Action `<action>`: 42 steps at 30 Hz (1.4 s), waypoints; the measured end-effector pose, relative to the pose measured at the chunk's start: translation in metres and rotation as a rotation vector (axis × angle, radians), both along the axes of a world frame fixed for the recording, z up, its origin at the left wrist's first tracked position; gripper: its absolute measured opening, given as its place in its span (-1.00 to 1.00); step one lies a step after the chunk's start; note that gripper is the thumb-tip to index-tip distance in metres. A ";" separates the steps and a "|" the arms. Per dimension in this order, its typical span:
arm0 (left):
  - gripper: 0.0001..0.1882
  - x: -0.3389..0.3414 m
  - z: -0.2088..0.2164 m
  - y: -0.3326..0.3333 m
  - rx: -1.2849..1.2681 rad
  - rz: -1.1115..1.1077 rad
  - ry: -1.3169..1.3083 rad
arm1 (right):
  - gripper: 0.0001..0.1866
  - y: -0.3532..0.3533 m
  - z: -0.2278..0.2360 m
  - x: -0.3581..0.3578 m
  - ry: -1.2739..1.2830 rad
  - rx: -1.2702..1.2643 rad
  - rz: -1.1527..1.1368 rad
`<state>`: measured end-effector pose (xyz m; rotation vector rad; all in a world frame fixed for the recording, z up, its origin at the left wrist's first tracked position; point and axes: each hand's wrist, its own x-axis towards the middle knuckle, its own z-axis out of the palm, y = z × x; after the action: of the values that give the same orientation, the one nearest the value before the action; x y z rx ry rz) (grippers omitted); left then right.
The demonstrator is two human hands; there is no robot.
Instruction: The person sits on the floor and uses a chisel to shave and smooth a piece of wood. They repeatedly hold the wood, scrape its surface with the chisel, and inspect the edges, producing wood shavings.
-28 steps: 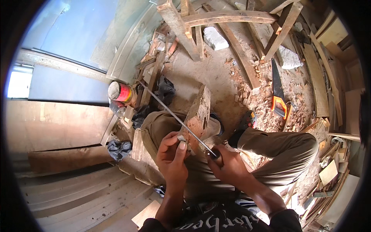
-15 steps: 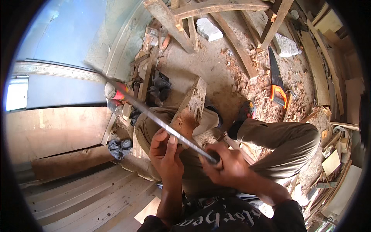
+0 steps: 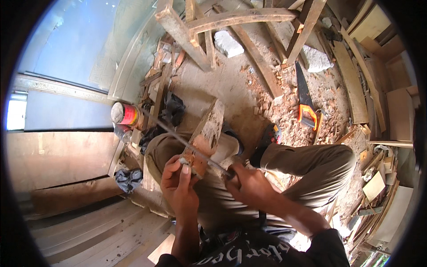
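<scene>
My right hand (image 3: 249, 184) is closed round the handle end of a long, thin metal blade (image 3: 169, 130), which is seen nearly edge-on and slightly blurred. It slants up and left across a rough block of wood (image 3: 211, 127). Whether blade and wood touch, I cannot tell. The block leans away from me between my legs, with a pale, freshly cut patch near its lower end. That lower end is pinched between the thumb and fingers of my left hand (image 3: 180, 184), close under the blade. Part of the handle is hidden by my right fingers.
On the chip-strewn floor to the right lies a handsaw (image 3: 305, 100) with an orange handle. A wooden frame (image 3: 244, 20) stands ahead. At the left are a red-labelled can (image 3: 124, 114) and a black plastic bag (image 3: 129, 179). Scrap boards (image 3: 382, 191) are heaped at the right.
The blade has swung to a lower, shorter-looking slant over the wood, and my right hand has shifted slightly left. My left hand keeps its hold. The whole view has moved a little.
</scene>
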<state>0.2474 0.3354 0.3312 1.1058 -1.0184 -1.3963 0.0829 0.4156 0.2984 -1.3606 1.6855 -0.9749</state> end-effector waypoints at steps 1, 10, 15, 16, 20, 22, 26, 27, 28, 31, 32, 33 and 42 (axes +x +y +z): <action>-0.81 0.006 0.001 0.002 0.024 0.000 -0.021 | -0.72 0.002 0.014 0.004 -0.034 -0.019 0.002; -0.80 0.001 -0.007 -0.004 -0.010 0.059 -0.033 | -0.68 0.004 0.019 0.006 -0.012 -0.059 -0.004; -0.82 -0.001 -0.001 0.006 -0.010 -0.020 -0.010 | -0.69 0.007 -0.007 0.011 0.117 0.044 -0.006; -0.81 0.000 -0.004 0.005 -0.022 -0.019 -0.003 | -0.71 0.002 -0.009 0.003 0.044 0.064 -0.032; -0.82 0.004 -0.005 0.009 0.019 0.001 0.016 | -0.69 0.013 0.018 0.009 0.002 -0.024 0.002; -0.83 -0.002 -0.004 0.004 0.016 0.019 0.045 | -0.69 0.009 0.036 0.006 -0.040 -0.156 0.003; -0.82 0.005 -0.011 -0.001 0.007 0.003 0.042 | -0.67 0.008 0.030 0.019 -0.091 -0.207 -0.043; -0.82 0.005 -0.006 0.000 0.009 0.017 0.026 | -0.67 0.005 0.013 0.021 -0.112 -0.032 -0.018; -0.83 0.002 -0.003 0.002 0.012 0.030 0.017 | -0.66 0.004 -0.002 0.019 -0.125 0.143 0.005; -0.85 0.016 -0.006 0.007 0.041 0.013 -0.006 | -0.68 0.003 0.004 0.013 -0.123 0.099 -0.035; -0.85 0.013 -0.007 0.005 0.045 0.016 0.014 | -0.68 0.006 0.016 0.014 -0.128 0.091 -0.032; -0.85 0.006 -0.005 -0.001 0.048 0.011 0.033 | -0.67 -0.003 0.027 0.009 -0.094 -0.067 -0.060; -0.83 0.008 -0.006 -0.001 0.080 0.049 0.039 | -0.68 0.003 0.023 0.003 -0.085 0.038 -0.025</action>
<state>0.2551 0.3347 0.3249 1.1499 -0.9088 -1.4242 0.0859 0.4188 0.3210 -1.2588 1.6526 -0.9965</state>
